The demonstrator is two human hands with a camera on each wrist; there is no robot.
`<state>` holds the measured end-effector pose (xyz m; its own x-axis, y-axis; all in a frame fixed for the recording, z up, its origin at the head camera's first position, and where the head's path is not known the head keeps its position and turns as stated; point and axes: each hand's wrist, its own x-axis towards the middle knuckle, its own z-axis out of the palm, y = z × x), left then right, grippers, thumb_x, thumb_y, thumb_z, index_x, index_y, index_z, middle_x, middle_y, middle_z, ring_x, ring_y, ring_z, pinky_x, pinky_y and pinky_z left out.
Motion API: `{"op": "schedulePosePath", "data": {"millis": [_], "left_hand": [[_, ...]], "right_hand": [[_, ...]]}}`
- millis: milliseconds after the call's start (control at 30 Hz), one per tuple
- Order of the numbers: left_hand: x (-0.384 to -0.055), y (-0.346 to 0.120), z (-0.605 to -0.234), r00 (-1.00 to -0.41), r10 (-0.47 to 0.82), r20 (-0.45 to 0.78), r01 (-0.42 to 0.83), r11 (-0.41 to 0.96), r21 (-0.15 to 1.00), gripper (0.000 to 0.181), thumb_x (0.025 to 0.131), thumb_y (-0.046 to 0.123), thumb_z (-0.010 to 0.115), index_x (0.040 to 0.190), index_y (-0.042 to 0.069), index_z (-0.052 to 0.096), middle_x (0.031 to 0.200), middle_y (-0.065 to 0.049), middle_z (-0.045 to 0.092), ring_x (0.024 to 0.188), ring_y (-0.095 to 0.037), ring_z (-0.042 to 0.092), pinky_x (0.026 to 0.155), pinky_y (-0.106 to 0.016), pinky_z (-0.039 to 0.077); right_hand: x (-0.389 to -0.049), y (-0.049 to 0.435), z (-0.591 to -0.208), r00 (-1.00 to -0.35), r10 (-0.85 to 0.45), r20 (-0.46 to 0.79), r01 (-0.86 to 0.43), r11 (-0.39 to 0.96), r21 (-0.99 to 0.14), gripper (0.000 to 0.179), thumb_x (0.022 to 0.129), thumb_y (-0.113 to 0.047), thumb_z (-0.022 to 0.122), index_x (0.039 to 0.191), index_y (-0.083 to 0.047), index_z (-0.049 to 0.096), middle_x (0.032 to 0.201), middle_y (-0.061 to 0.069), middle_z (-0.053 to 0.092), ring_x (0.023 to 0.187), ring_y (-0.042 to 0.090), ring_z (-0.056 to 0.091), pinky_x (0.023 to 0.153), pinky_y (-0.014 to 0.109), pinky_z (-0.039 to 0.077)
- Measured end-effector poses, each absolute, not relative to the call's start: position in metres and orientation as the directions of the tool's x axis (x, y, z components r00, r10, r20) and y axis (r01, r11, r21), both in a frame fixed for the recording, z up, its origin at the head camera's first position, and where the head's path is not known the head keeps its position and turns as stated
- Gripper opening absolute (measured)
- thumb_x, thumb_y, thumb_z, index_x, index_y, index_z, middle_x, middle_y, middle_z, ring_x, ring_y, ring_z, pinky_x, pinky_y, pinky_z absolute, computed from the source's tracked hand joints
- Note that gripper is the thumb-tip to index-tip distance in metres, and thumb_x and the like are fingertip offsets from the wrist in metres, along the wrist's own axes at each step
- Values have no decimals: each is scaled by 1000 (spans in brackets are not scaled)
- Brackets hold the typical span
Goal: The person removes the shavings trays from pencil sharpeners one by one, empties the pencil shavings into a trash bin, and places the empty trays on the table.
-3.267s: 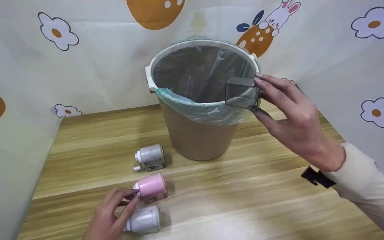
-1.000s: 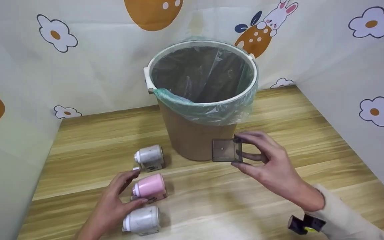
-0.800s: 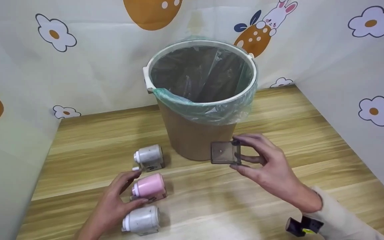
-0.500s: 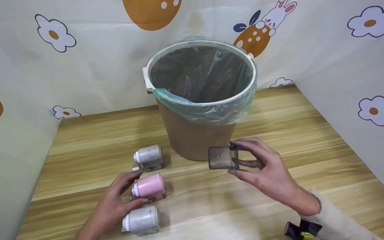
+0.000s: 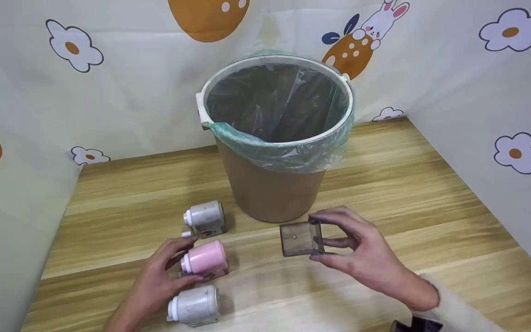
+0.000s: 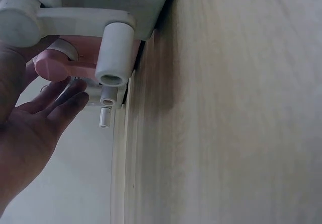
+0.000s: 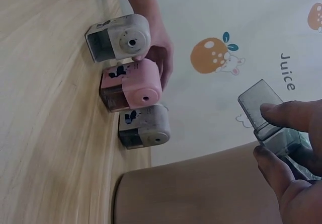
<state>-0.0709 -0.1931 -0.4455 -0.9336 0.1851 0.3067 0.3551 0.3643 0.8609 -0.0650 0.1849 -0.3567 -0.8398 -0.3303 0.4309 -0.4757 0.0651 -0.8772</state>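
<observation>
Tray [image 5: 297, 240]: pinched by the right hand [image 5: 362, 259], held above the worktop [image 5: 394, 193], right of the pink sharpener [image 5: 206, 257] and apart; long axis unclear. Pink sharpener: gripped from its left by the left hand [image 5: 155, 282]. Far grey sharpener [image 5: 207, 215], near grey sharpener [image 5: 197, 304]: set either side. Bin [image 5: 270, 196]: beyond it, rightward, outside the gap.

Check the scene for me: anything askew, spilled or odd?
No spill shows. The green bag on the bin hangs unevenly: it drapes far lower at the front right than beside the left handle. The pink sharpener sits in line between the two grey ones; nothing else stands out.
</observation>
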Motion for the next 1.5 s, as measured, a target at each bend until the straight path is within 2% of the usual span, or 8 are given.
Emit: {"op": "schedulePosePath", "data": {"millis": [200, 467, 667, 933, 1267, 1500], "left_hand": [[-72, -194, -451, -910, 222, 349, 411, 385, 826, 74, 58, -5, 90, 126, -1, 63, 124, -18, 64, 112, 5, 58, 96, -10, 50], [-71, -192, -450, -940, 212, 268, 337, 446, 829, 68, 62, 2, 91, 125, 2, 65, 124, -12, 66, 108, 7, 57, 94, -12, 52], [-70, -193, -448, -959, 220, 180, 265, 464, 845, 64, 68, 6, 89, 127, 6, 64, 128, -14, 66, 107, 6, 58, 92, -15, 54], [-70, -192, -445, -968, 226, 106, 201, 459, 865, 63, 71, 4, 87, 128, 2, 62, 123, -18, 66, 102, 3, 62, 89, -18, 57], [-71, -191, -443, -972, 223, 76, 177, 477, 861, 62, 71, 7, 88, 127, 2, 62, 122, -17, 67, 103, 0, 63, 89, -18, 57], [-71, -192, -444, -971, 224, 87, 186, 472, 861, 61, 71, 5, 87, 126, 2, 62, 121, -17, 67, 103, 1, 63, 89, -18, 57]], "right_hand": [[-61, 186, -361, -839, -370, 398, -454, 76, -888, 59, 75, 5, 83, 129, 1, 61, 125, 10, 59, 115, 11, 62, 86, 36, 61], [-58, 185, -372, -834, -417, 360, -428, 78, -900, 55, 77, 0, 83, 127, 0, 61, 124, 19, 58, 114, 11, 63, 86, 36, 61], [-58, 185, -381, -849, -439, 296, -376, 106, -921, 55, 76, 0, 84, 126, -2, 62, 125, 20, 58, 115, 11, 62, 88, 35, 60], [-57, 183, -393, -853, -471, 222, -318, 133, -939, 56, 76, -1, 83, 127, -7, 62, 125, 17, 58, 116, 10, 61, 89, 34, 60], [-51, 181, -411, -851, -490, 188, -271, 103, -957, 57, 75, 6, 81, 127, -6, 61, 125, 24, 56, 116, 10, 62, 90, 34, 60], [-47, 179, -422, -855, -498, 142, -234, 126, -964, 55, 77, -2, 83, 127, -9, 60, 123, 20, 57, 119, 8, 60, 90, 32, 60]]}}
